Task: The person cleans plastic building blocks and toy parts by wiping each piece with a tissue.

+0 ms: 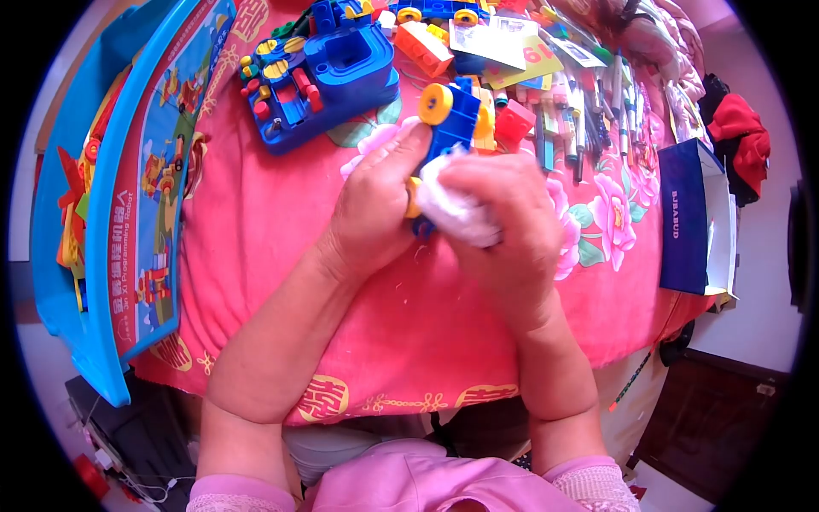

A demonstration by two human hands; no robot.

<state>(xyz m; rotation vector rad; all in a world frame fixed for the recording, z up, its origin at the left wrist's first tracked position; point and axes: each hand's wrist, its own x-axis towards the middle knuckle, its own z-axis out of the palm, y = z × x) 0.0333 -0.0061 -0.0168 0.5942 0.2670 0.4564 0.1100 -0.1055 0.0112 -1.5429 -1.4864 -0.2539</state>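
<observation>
My left hand (375, 200) grips a blue toy car base (455, 119) with yellow wheels, held tilted above the pink flowered cloth. The thumb lies along the toy's left side, close to a yellow wheel (435, 103). In my right hand (520, 218) is a bunched white cloth (456, 205), its fingers closed over it. The cloth presses against the lower part of the toy and hides much of it. Slight blur covers the right hand.
A blue toy case (354, 77) with small parts stands at the upper left. Several markers (580, 128), cards (486, 43) and blocks (424, 49) lie at the back. A blue tray (111, 213) is at far left, an open navy box (687, 213) at right. Pink flowered cloth (384, 324) covers the table.
</observation>
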